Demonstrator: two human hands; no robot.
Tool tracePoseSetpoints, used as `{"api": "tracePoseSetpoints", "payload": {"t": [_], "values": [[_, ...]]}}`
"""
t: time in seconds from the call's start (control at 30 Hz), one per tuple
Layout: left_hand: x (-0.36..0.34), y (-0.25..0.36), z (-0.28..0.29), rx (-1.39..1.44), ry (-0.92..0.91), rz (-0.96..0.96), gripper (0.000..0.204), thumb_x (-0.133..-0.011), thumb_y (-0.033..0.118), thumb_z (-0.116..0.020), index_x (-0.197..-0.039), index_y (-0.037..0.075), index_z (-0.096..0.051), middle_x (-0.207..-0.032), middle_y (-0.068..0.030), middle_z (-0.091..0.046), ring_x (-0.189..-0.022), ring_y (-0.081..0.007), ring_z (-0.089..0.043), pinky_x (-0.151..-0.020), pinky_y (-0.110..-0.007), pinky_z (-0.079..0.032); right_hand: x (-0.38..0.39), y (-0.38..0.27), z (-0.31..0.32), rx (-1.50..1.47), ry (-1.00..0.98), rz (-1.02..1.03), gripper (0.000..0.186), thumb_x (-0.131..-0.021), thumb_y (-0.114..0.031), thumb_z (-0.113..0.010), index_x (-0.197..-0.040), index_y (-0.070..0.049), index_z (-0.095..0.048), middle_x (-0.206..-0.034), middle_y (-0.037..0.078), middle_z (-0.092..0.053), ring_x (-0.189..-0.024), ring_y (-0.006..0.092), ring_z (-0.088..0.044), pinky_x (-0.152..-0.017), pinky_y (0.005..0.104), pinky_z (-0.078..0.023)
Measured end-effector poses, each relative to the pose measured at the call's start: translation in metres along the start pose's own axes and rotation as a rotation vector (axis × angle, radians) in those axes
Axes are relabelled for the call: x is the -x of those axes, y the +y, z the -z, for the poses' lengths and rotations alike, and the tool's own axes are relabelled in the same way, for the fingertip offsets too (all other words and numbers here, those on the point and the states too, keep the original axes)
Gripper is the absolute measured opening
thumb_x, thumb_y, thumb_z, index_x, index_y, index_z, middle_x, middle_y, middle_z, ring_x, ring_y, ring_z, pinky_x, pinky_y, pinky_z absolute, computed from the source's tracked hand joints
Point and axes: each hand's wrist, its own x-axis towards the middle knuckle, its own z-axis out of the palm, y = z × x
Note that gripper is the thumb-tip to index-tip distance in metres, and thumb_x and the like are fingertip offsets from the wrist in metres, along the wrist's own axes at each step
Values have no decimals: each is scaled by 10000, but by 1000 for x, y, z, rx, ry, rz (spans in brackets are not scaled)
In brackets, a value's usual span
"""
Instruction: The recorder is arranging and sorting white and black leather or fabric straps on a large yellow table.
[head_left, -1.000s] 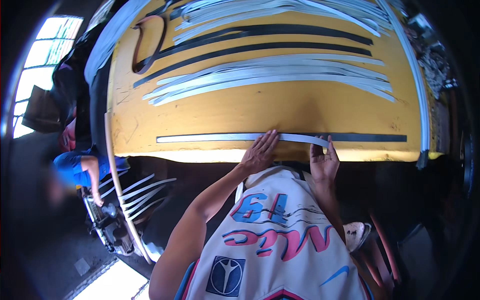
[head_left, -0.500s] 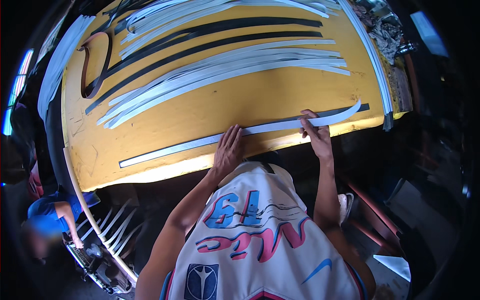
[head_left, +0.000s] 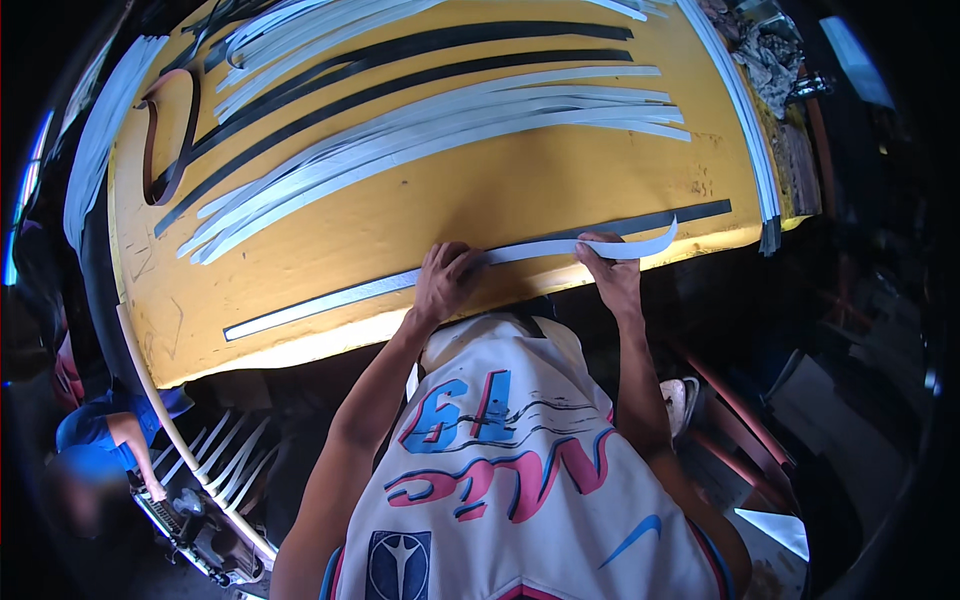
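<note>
A long white strip [head_left: 350, 294] lies over a dark strip [head_left: 690, 214] near the front edge of the yellow table. My left hand [head_left: 445, 285] is closed on the white strip near its middle, fingers bent and pressed down against the strips. Farther right, my right hand [head_left: 612, 275] pinches the white strip between thumb and fingers. There the white strip stands off the dark one, and its free end curls upward past my hand. At the left the two strips lie together, with a dark border showing around the white one.
Several white strips [head_left: 430, 135] and dark strips [head_left: 400, 78] lie farther back on the yellow table [head_left: 560, 180]. A brown curved strip [head_left: 150, 150] is at the left. More pale strips [head_left: 735, 110] hang over the right edge. A person in blue [head_left: 110, 430] is at lower left, beside a machine.
My right hand has moved slightly left and lower, and the curled white end has come left with it. My left hand's fingers, flat before, are now bent. The whole view has shifted a little.
</note>
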Motion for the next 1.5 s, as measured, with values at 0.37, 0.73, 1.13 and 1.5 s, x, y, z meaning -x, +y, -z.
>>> {"api": "tracePoseSetpoints", "payload": {"t": [0.37,0.73,1.13,1.5], "values": [[-1,4,1,-25,-30,16,286,-805,167,-779,-1083,126,-724,-1036,-92,-631,-965,-307,-601,-843,-428,-493,-16,20,6,206,61,16,176,-888,-87,-777,-1024,10,-723,-941,58,-715,-863,118,-658,-760,272,-545],[-3,6,1,-37,-14,1,308,-774,137,-802,-1071,122,-722,-1015,-94,-637,-945,-311,-606,-828,-429,-496,-19,40,8,168,70,13,194,-877,-124,-797,-1017,-2,-743,-960,62,-726,-878,119,-654,-783,282,-535],[-3,7,1,-50,-4,-5,291,-786,126,-802,-1065,115,-718,-1003,-96,-639,-922,-308,-609,-816,-425,-497,-21,51,8,133,58,-4,180,-883,-83,-789,-1028,2,-726,-949,40,-713,-876,94,-638,-789,252,-520],[-2,5,0,-83,-31,-29,291,-829,185,-756,-1107,116,-707,-1039,-92,-628,-956,-290,-591,-835,-412,-483,-24,53,7,158,65,-18,187,-885,-86,-788,-1027,15,-719,-916,34,-693,-801,70,-600,-697,226,-480]]}}
